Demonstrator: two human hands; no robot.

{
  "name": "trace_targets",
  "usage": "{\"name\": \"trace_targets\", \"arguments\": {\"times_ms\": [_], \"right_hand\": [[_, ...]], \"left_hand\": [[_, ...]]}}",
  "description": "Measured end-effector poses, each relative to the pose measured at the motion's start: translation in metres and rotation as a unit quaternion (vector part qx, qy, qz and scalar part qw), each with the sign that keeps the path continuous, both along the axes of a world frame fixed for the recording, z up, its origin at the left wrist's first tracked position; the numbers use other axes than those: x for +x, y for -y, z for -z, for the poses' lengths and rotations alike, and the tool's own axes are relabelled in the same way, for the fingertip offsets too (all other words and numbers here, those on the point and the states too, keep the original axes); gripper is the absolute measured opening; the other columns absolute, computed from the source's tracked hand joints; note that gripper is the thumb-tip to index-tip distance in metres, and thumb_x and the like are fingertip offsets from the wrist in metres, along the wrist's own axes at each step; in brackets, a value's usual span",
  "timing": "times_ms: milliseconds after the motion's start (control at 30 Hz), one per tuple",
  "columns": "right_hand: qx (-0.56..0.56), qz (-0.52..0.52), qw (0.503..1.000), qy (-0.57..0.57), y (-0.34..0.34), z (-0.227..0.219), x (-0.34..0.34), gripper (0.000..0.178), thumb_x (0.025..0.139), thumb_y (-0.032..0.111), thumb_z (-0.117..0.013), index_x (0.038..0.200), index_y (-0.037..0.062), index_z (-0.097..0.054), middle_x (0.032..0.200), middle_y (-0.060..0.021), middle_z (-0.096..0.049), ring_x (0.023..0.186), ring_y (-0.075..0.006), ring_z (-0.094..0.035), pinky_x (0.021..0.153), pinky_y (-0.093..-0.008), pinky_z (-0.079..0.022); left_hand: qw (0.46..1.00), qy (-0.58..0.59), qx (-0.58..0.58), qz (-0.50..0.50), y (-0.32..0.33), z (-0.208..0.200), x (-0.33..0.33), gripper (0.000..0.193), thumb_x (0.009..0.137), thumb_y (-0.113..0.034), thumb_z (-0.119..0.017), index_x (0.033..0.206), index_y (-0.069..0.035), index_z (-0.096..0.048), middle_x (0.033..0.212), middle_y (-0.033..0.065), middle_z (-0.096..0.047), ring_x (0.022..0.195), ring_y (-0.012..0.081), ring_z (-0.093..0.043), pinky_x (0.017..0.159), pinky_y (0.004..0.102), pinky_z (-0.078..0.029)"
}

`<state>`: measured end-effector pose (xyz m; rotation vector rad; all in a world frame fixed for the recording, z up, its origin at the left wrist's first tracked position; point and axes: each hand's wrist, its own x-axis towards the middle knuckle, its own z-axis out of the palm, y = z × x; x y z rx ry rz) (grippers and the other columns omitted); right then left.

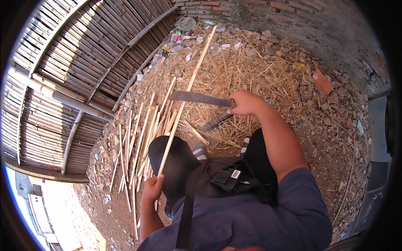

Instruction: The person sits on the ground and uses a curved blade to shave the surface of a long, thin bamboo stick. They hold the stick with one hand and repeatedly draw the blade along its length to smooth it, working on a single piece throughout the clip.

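Note:
My left hand [152, 188] grips the near end of a long pale bamboo strip [188, 88] that runs up and away over the ground. My right hand [245, 102] holds a big knife by its handle; its dark flat blade [197, 98] points left and meets the strip about midway along it. A second dark tool [215, 121] lies on the straw just below my right hand. Beside my left knee lies a pile of split bamboo strips [142, 142].
A woven bamboo fence panel [71, 71] fills the left side. Dry straw and shavings [247, 67] cover the ground ahead, with litter [184, 37] at the far edge. A brick wall [301, 21] stands behind. Stony rubble [339, 125] lies to the right.

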<state>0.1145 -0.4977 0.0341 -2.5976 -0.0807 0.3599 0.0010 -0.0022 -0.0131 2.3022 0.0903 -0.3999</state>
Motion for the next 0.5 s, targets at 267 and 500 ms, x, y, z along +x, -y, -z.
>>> {"name": "trace_targets", "arguments": {"times_ms": [267, 500], "right_hand": [[0.062, 0.074, 0.994, 0.054, 0.024, 0.024, 0.005, 0.044, 0.079, 0.037, -0.083, 0.106, 0.0046, -0.073, 0.093, -0.0166, -0.072, 0.090, -0.0326, -0.070, 0.081, -0.0437, -0.054], [0.023, -0.077, 0.997, -0.009, -0.021, 0.002, -0.006, 0.042, 0.078, 0.036, -0.083, 0.104, 0.0046, -0.072, 0.090, -0.0164, -0.071, 0.088, -0.0329, -0.070, 0.078, -0.0447, -0.053]], "left_hand": [[1.000, -0.020, 0.021, 0.003, -0.001, -0.001, 0.004, 0.058, 0.099, -0.045, -0.063, 0.061, -0.002, -0.056, 0.057, -0.0018, -0.050, 0.057, 0.0075, -0.044, 0.051, 0.0321, -0.036], [1.000, -0.013, -0.006, 0.001, -0.008, 0.007, 0.002, 0.059, 0.100, -0.044, -0.062, 0.060, -0.002, -0.053, 0.057, -0.0034, -0.047, 0.057, 0.0077, -0.042, 0.051, 0.0325, -0.034]]}}
